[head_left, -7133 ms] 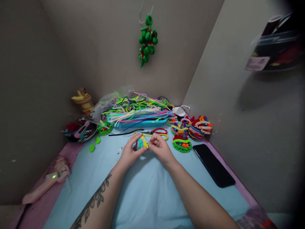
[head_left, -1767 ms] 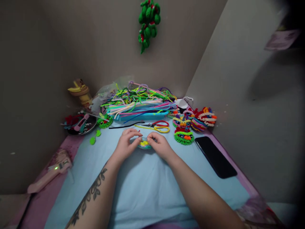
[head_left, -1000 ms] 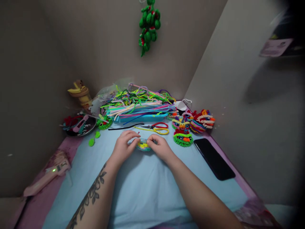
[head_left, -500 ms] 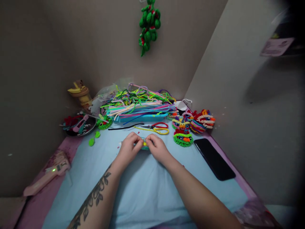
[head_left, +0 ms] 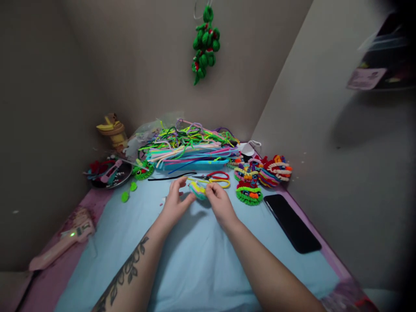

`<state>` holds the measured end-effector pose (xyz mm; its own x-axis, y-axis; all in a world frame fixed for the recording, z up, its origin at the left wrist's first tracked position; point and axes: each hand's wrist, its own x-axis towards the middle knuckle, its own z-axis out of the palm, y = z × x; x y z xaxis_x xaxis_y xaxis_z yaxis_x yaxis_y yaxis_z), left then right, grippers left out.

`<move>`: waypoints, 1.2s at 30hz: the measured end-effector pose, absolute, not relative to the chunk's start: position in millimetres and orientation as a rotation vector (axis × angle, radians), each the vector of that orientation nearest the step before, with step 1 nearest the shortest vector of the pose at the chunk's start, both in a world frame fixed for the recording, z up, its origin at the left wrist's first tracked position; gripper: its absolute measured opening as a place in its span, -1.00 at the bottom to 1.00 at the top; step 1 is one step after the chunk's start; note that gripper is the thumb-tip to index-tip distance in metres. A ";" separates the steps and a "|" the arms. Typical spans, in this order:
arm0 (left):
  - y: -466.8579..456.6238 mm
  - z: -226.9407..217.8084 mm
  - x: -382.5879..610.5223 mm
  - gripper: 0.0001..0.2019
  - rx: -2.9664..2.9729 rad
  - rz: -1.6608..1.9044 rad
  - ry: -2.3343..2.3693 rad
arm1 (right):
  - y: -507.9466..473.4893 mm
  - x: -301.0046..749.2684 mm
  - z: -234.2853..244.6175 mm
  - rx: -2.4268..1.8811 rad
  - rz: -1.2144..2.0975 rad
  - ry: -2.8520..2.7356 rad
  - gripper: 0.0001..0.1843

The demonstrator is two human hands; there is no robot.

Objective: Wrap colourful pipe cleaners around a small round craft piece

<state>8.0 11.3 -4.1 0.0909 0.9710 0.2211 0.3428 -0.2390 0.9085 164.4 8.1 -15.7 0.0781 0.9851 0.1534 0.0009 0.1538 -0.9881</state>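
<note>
A small round craft piece (head_left: pixel 197 190) of coiled pipe cleaners in teal, yellow and pink is held just above the light blue mat (head_left: pixel 195 260), near its far middle. My left hand (head_left: pixel 174 203) pinches its left side with thumb and fingers. My right hand (head_left: pixel 218 200) grips its right side with closed fingers. Red and yellow scissors (head_left: pixel 216 177) lie just beyond the hands. A black pipe cleaner (head_left: pixel 170 177) lies to the left of the scissors.
A heap of coloured pipe cleaners (head_left: pixel 188 145) fills the back. Several finished pipe-cleaner faces (head_left: pixel 260 175) lie at the right, a black phone (head_left: pixel 290 223) nearer. A dark dish of bits (head_left: pixel 108 173) and a pink glue gun (head_left: pixel 60 245) are at the left. A green ornament (head_left: pixel 204 41) hangs on the wall.
Both hands have lifted the coiled piece off the mat and tilted it up; it lay flat under the fingers a second ago. The view has tipped slightly.
</note>
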 end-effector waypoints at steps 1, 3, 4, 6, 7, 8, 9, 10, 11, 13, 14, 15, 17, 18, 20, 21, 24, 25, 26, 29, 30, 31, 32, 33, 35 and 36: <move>11.2 -6.6 10.0 -0.35 1.608 1.145 1.265 | 8.2 162.7 -15.5 -1.095 1.069 -1.147 -0.74; 10.1 -9.3 14.1 -0.20 1.526 1.116 1.157 | 7.0 158.1 -14.4 -1.021 1.152 -1.045 -0.73; 9.3 -9.4 15.6 -0.18 1.501 1.105 1.124 | 5.8 155.5 -13.6 -0.983 1.208 -1.014 -0.71; 7.9 -7.3 16.4 -0.18 1.466 1.110 1.100 | 2.9 151.4 -12.1 -0.917 1.329 -0.983 -0.68; 7.6 -5.6 15.5 -0.18 1.459 1.118 1.098 | 1.7 150.4 -11.5 -0.891 1.384 -0.976 -0.68; 7.5 -3.9 13.9 -0.19 1.461 1.125 1.099 | 0.9 150.3 -11.2 -0.873 1.428 -0.973 -0.67; 7.7 -2.4 11.7 -0.20 1.477 1.123 1.103 | 0.5 151.0 -11.1 -0.868 1.449 -0.975 -0.68; 8.1 -1.2 9.2 -0.21 1.509 1.116 1.112 | 0.6 152.6 -11.1 -0.876 1.441 -0.983 -0.68; 8.5 -0.3 6.8 -0.22 1.553 1.106 1.126 | 1.0 154.8 -11.0 -0.894 1.410 -1.001 -0.69; 9.3 0.8 2.9 -0.24 1.658 1.091 1.164 | 2.4 160.2 -10.3 -0.931 1.317 -1.065 -0.71; 9.5 1.1 1.8 -0.24 1.709 1.088 1.178 | 3.0 162.8 -9.7 -0.941 1.281 -1.105 -0.72; 9.6 1.5 1.2 -0.24 1.751 1.087 1.186 | 3.4 165.2 -8.8 -0.939 1.271 -1.147 -0.74; 9.6 2.0 1.4 -0.23 1.801 1.083 1.188 | 3.4 168.5 -7.1 -0.909 1.340 -1.228 -0.76; 9.7 2.0 1.8 -0.23 1.808 1.083 1.189 | 3.1 169.3 -6.4 -0.888 1.395 -1.259 -0.75; 10.0 1.3 2.3 -0.23 1.798 1.081 1.195 | 2.4 169.7 -5.9 -0.859 1.486 -1.292 -0.72; 10.4 0.5 2.2 -0.22 1.787 1.074 1.197 | 2.2 169.3 -6.2 -0.857 1.507 -1.293 -0.70; 11.9 -2.9 0.7 -0.22 1.713 1.020 1.146 | 2.5 167.6 -8.6 -0.867 1.487 -1.251 -0.68; 12.5 -4.0 0.2 -0.25 1.670 1.005 1.106 | 2.9 167.1 -9.7 -0.866 1.476 -1.231 -0.67; 13.0 -4.9 -0.2 -0.28 1.623 0.997 1.065 | 3.4 166.6 -10.9 -0.865 1.471 -1.213 -0.67; 13.9 -5.2 0.7 -0.34 1.506 1.015 1.005 | 4.9 165.5 -14.4 -0.867 1.472 -1.178 -0.66; 13.7 -4.5 1.6 -0.33 1.485 1.022 1.012 | 5.1 165.2 -15.3 -0.869 1.471 -1.172 -0.66; 13.3 -3.5 2.8 -0.32 1.472 1.025 1.025 | 5.1 165.0 -16.0 -0.870 1.466 -1.166 -0.66; 12.7 -2.2 4.1 -0.32 1.466 1.026 1.038 | 4.9 164.8 -16.5 -0.870 1.458 -1.163 -0.66; 11.9 -0.9 5.4 -0.33 1.466 1.028 1.048 | 4.6 164.6 -17.0 -0.870 1.446 -1.165 -0.66; 10.4 1.1 7.5 -0.36 1.490 1.031 1.069 | 3.8 164.4 -18.0 -0.873 1.415 -1.185 -0.66; 9.8 1.4 8.2 -0.38 1.508 1.036 1.087 | 3.4 164.3 -18.6 -0.876 1.399 -1.197 -0.67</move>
<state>8.2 9.8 1.4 0.2389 0.9665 0.0943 0.1399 -0.1304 0.9816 164.3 3.4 -18.6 -0.1832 0.9784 0.0959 -0.2466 0.0487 -0.9679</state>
